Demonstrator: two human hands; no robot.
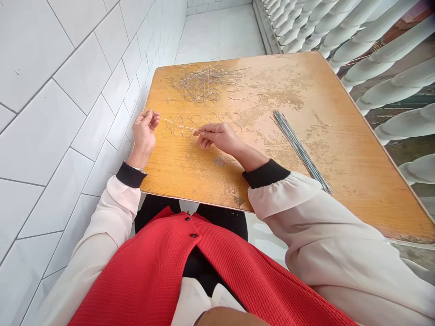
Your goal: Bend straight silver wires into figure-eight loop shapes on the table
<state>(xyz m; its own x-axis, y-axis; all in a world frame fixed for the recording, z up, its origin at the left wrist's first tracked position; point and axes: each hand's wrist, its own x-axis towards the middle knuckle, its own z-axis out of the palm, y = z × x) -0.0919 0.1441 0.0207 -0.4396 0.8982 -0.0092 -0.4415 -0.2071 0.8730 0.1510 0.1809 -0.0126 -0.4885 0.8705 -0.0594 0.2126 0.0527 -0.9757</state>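
My right hand (217,136) pinches one end of a thin straight metal wire (178,125) just above the wooden table (306,136). The wire runs left toward my left hand (144,131), whose curled fingers are at its far tip; I cannot tell whether they touch it. Under the wire lies a row of several bent wire loops (200,122) shaped like figure eights, flat on the tabletop.
A tangled pile of bent wires (204,81) lies at the table's far side. A bundle of straight wires (301,151) lies diagonally to the right. A white tiled wall runs along the left, a white balustrade on the right.
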